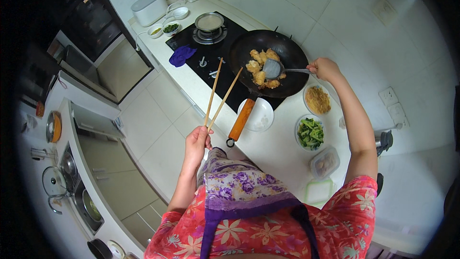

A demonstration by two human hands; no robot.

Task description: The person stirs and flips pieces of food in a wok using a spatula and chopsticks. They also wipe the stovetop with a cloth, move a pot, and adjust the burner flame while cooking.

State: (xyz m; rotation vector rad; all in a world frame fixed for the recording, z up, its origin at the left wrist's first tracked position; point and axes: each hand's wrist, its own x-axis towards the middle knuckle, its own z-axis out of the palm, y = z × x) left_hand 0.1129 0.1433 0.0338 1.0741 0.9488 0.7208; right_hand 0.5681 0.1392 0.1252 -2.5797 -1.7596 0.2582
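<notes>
My left hand (198,139) grips a pair of wooden chopsticks (221,99), whose tips are apart and point towards the stove. With my right hand (325,69) I hold the handle of a metal spatula (274,69). Its blade rests among golden-brown fried pieces (259,58) inside a dark wok (291,52). The wok sits on the near burner of a black gas cooktop (187,37), its wooden handle (242,119) pointing back at me. Beneath that handle stands a white bowl (261,117) with a little wet residue.
Right of the wok are a plate of shredded food (317,100), a plate of chopped greens (310,133) and a lidded plastic container (325,162). A covered pot (209,22) occupies the far burner, near a purple cloth (182,55). Behind me to the left is a sink (88,208).
</notes>
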